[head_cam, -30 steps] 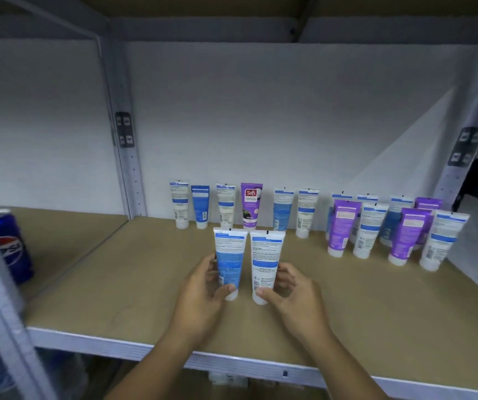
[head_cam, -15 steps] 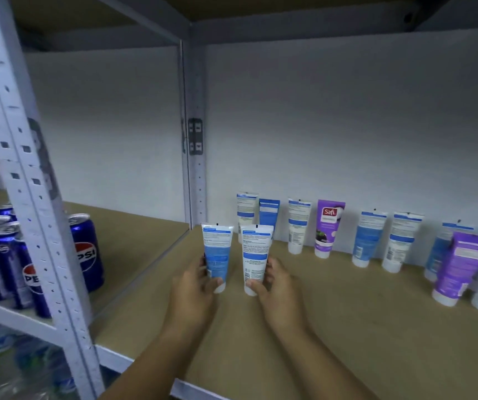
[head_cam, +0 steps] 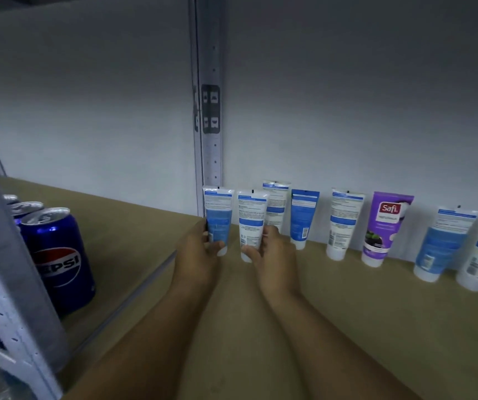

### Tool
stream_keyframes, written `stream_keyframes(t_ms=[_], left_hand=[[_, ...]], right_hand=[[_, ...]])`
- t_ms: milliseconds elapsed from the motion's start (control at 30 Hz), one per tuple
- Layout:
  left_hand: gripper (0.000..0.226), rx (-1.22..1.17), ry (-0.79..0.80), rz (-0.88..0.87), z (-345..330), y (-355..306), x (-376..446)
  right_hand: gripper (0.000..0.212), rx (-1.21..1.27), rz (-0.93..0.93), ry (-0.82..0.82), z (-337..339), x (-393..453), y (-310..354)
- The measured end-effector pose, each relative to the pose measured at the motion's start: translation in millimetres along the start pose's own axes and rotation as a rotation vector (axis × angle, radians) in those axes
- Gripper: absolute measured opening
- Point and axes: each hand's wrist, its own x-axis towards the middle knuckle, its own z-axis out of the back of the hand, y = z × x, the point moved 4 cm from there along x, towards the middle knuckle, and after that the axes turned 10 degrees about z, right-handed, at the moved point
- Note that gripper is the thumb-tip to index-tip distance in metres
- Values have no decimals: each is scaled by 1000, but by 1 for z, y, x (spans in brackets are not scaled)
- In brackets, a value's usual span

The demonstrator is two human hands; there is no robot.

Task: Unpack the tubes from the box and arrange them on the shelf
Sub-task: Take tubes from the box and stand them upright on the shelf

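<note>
My left hand [head_cam: 197, 256] grips a blue-and-white tube [head_cam: 218, 219] standing cap-down on the wooden shelf [head_cam: 376, 327]. Beside it, my right hand [head_cam: 276, 256] holds a white tube with blue bands [head_cam: 251, 223], also cap-down. Both tubes sit at the left end of the back row, close to the grey upright post [head_cam: 209, 111]. Along the white back wall stands a row of several tubes, among them a blue tube [head_cam: 303, 217], a white tube [head_cam: 344, 223] and a purple Safi tube [head_cam: 386, 226]. No box is in view.
Blue Pepsi cans [head_cam: 59, 255] stand on the neighbouring shelf bay to the left. A grey perforated front post [head_cam: 10, 284] rises at the near left. A low metal rail [head_cam: 134, 295] divides the two bays.
Both hands have carried their two tubes from the front middle of the shelf back and to the left, up to the row's left end. My view has swung left and closer.
</note>
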Motion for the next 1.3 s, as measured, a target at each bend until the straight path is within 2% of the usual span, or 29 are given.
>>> stream_keyframes(t_ms=[400, 567, 633, 733, 867, 1033, 1133, 1300], left_hand=[[46, 122, -26, 16, -3, 5, 26], [55, 126, -88, 126, 1, 5, 9], [58, 136, -96, 139, 4, 3, -5], [43, 106, -60, 162, 5, 1, -27], [33, 238, 48, 105, -4, -11, -68], [42, 328, 301, -82, -35, -44, -139], [47, 404, 432, -209, -68, -66, -189], [46, 423, 626, -430, -143, -112, -294]], right_hand=[[54, -83, -33, 22, -19, 21, -4], [53, -24, -71, 5, -11, 10, 2], [49, -19, -95, 13, 0, 0, 3], [35, -71, -85, 28, 25, -23, 8], [33, -168, -75, 65, 72, -69, 18], [43, -328, -81, 142, 157, -143, 32], [43, -427, -109, 165, 220, -190, 38], [40, -572, -184, 110, 332, -277, 40]])
